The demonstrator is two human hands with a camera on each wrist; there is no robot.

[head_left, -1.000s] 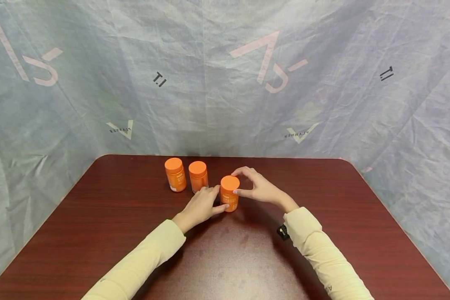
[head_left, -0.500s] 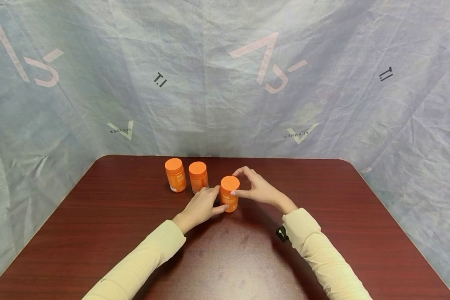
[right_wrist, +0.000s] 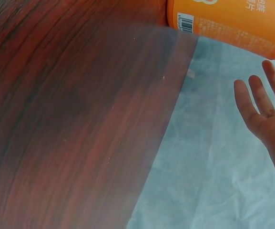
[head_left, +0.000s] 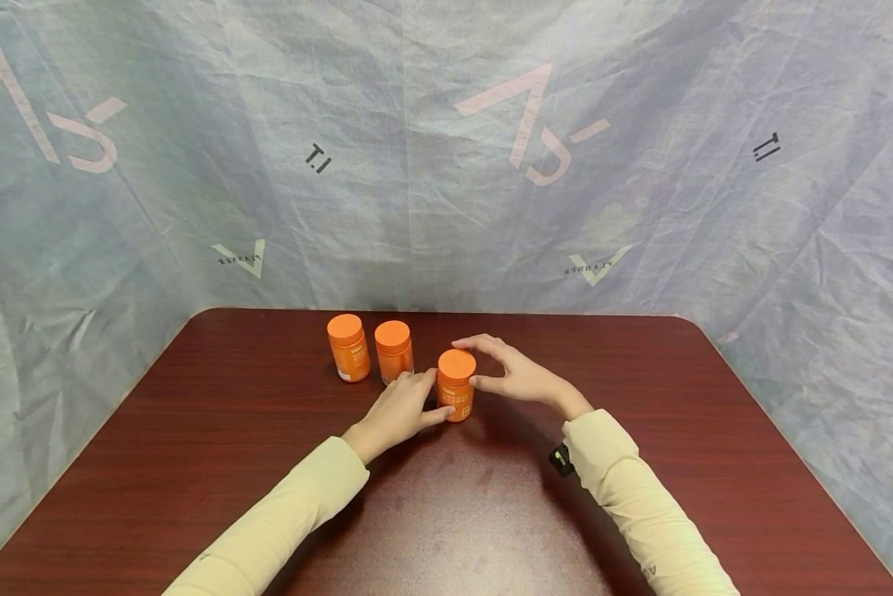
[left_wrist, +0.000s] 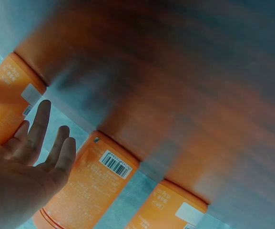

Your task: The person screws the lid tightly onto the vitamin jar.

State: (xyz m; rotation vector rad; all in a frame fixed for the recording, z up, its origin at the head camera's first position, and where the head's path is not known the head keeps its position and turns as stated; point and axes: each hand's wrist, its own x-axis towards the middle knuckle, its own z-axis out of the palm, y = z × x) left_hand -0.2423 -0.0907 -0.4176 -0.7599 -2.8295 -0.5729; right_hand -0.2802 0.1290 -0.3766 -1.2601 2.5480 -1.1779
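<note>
Three orange pill bottles with orange lids stand upright on the dark red table (head_left: 215,430). My left hand (head_left: 397,414) holds the body of the rightmost pill bottle (head_left: 455,399), its thumb across the front. From the right, my right hand (head_left: 524,377) has its thumb and fingers around that bottle's lid (head_left: 457,364), thumb at the near side and fingertips at the far side. The lid is on the bottle. Behind my left hand are the middle pill bottle (head_left: 395,352), partly hidden, and the left pill bottle (head_left: 349,352). Several loose fingers of my right hand (right_wrist: 270,105) show in the right wrist view.
A grey cloth backdrop (head_left: 416,165) with printed letters hangs behind the table and along both sides. The middle pill bottle stands close to my left fingers. Bare tabletop extends to the right of my right hand.
My right thumb moved first slightly left along the lid, then back right, while the fingertips behind shifted left. My left hand and the bottles stay in place.
</note>
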